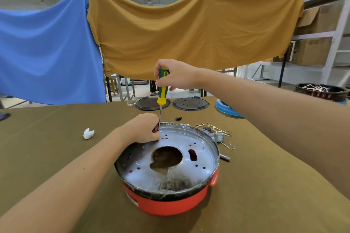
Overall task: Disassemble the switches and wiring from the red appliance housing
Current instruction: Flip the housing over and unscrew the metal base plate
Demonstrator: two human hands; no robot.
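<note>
- We see the red appliance housing (171, 202) standing on the olive-covered desk (56, 149), low in the middle of the view, with its silver metal plate (198, 159) facing up and a large opening in the plate's centre.
- Our right hand (175, 74) wraps around the green-and-yellow handle of a screwdriver (162, 89), held upright above the housing's far left rim.
- Our left hand (145, 128) rests on that rim, its fingers pinching the lower end of the screwdriver's shaft; the tip itself is hidden behind the fingers.
- Just beyond the housing on the right lies a loose bundle of switches and wiring (216, 132) with brass-coloured terminals, and a few small screws (232, 146) sit beside it.
- A crumpled white scrap (88, 133) lies on the desk to the left, well apart from the housing.
- Two dark round plates (191, 103) sit at the desk's far edge, below a blue cloth (47, 53) and a mustard cloth (189, 30) that hang behind.
</note>
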